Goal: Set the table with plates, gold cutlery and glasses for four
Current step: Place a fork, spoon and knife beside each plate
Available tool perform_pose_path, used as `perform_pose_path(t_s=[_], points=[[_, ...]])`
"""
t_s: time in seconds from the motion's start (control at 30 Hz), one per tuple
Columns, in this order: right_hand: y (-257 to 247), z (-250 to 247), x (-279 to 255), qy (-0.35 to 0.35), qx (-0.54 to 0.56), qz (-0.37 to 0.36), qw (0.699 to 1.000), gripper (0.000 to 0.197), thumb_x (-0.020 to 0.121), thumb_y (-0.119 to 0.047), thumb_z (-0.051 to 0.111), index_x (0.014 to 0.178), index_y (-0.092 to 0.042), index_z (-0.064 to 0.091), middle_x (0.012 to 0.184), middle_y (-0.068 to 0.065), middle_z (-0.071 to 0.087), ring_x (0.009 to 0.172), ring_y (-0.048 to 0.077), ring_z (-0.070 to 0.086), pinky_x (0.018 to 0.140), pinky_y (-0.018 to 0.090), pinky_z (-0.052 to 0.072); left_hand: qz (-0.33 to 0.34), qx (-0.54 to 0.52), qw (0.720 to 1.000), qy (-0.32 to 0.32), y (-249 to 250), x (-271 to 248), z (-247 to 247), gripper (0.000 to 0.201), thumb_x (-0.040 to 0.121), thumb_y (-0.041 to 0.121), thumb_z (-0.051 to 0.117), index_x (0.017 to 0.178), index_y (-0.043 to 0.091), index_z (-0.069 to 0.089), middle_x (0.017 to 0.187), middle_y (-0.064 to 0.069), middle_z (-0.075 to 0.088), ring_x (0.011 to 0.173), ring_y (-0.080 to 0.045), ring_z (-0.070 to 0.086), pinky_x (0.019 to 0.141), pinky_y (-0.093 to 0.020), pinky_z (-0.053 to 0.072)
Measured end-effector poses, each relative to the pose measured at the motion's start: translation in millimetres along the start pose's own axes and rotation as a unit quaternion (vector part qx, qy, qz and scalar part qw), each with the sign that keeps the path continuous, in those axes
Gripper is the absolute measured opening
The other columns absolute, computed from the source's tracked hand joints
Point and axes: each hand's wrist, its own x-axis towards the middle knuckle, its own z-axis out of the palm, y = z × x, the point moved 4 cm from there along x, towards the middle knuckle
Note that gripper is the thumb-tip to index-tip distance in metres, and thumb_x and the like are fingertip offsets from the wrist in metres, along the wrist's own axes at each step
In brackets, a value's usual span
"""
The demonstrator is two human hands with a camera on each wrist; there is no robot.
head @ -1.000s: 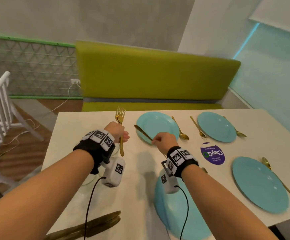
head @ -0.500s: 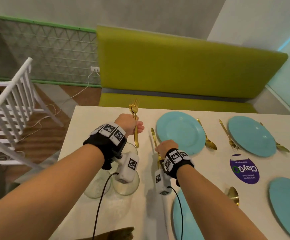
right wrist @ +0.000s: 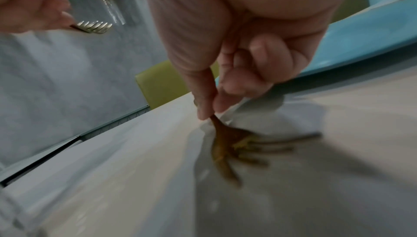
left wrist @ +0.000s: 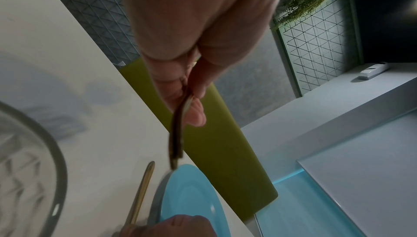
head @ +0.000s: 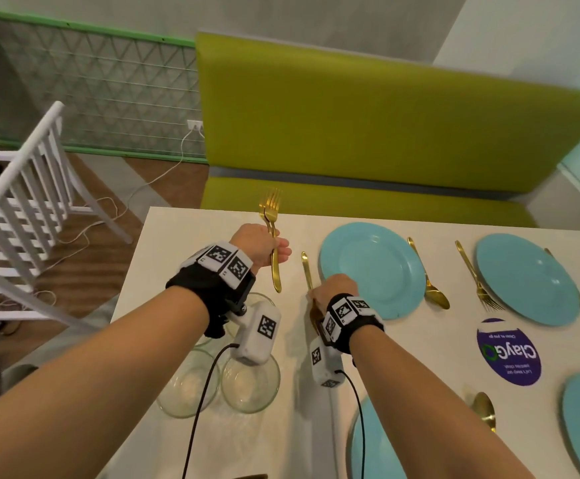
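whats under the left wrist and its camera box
Clear glasses stand on the table below the left wrist: two rims show plainly, and part of a third shows behind the camera box. The wrist and box cover the rest of it.

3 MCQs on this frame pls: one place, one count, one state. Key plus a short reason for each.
1. Where is the fork that the right hand pinches?
A. On the far plate
B. On the table, left of that plate
C. In a glass

2. How many teal plates show in the head view?
A. Two
B. Three
C. Four

3. What is the left hand doing?
A. Gripping gold forks held off the table
B. Lying flat and empty
C. Lifting a glass

Key:
1. B, its handle lies beside the plate's left rim.
2. C, two are far and two near.
3. A, fingers curl round the handles with the tines up.
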Motion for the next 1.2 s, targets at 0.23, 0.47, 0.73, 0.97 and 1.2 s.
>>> perform_pose_path(t_s=[0.23, 0.47, 0.73, 0.97, 1.2], points=[[6, -11, 16, 0.052, 0.122, 0.04, 0.99, 0.033, 0.08, -0.034, 0.071, 0.092, -0.006, 0.059, 0.084, 0.007, 0.054, 0.074, 0.023, 0.051, 0.061, 0.025, 0.042, 0.001, 0.006, 1.0, 0.003, 1, 9, 6, 0.027, 0.096, -0.004, 0.043, 0.122, -0.006, 0.048, 0.078, -0.01, 0.057, 0.066, -0.016, 0.058, 0.07, -0.026, 0.053], [9, -19, 23, 0.06, 0.163, 0.045, 0.984, 0.032, 0.08, -0.032, 0.071, 0.08, -0.007, 0.051, 0.081, 0.006, 0.054, 0.072, 0.023, 0.051, 0.064, 0.025, 0.042, 0.009, 0.004, 1.0, 0.021, -1, 15, 8, 0.027, 0.096, -0.003, 0.042, 0.122, -0.005, 0.048, 0.077, -0.009, 0.057, 0.065, -0.016, 0.058, 0.069, -0.026, 0.053], [3, -20, 31, 0.057, 0.167, 0.043, 0.983, 0.038, 0.08, -0.035, 0.07, 0.068, -0.008, 0.047, 0.083, 0.006, 0.054, 0.073, 0.022, 0.051, 0.065, 0.026, 0.042, 0.005, 0.007, 1.0, 0.02, -3, 17, 8, 0.028, 0.096, -0.004, 0.041, 0.124, -0.006, 0.047, 0.076, -0.009, 0.055, 0.063, -0.016, 0.056, 0.067, -0.026, 0.052], [0, -20, 35, 0.054, 0.158, 0.037, 0.985, 0.033, 0.08, -0.035, 0.07, 0.086, -0.007, 0.053, 0.086, 0.007, 0.054, 0.075, 0.023, 0.052, 0.067, 0.026, 0.045, 0.003, 0.018, 0.999, 0.027, -4, 19, 9, 0.029, 0.096, -0.004, 0.041, 0.124, -0.006, 0.047, 0.076, -0.008, 0.055, 0.063, -0.016, 0.056, 0.065, -0.024, 0.052], [0, -22, 35, 0.054, 0.138, 0.036, 0.988, 0.042, 0.082, -0.037, 0.069, 0.103, -0.002, 0.061, 0.099, 0.01, 0.063, 0.076, 0.023, 0.052, 0.067, 0.026, 0.042, 0.006, 0.019, 0.999, 0.031, -7, 21, 10, 0.028, 0.096, -0.004, 0.042, 0.123, -0.005, 0.048, 0.08, -0.01, 0.057, 0.064, -0.016, 0.057, 0.068, -0.026, 0.053]])
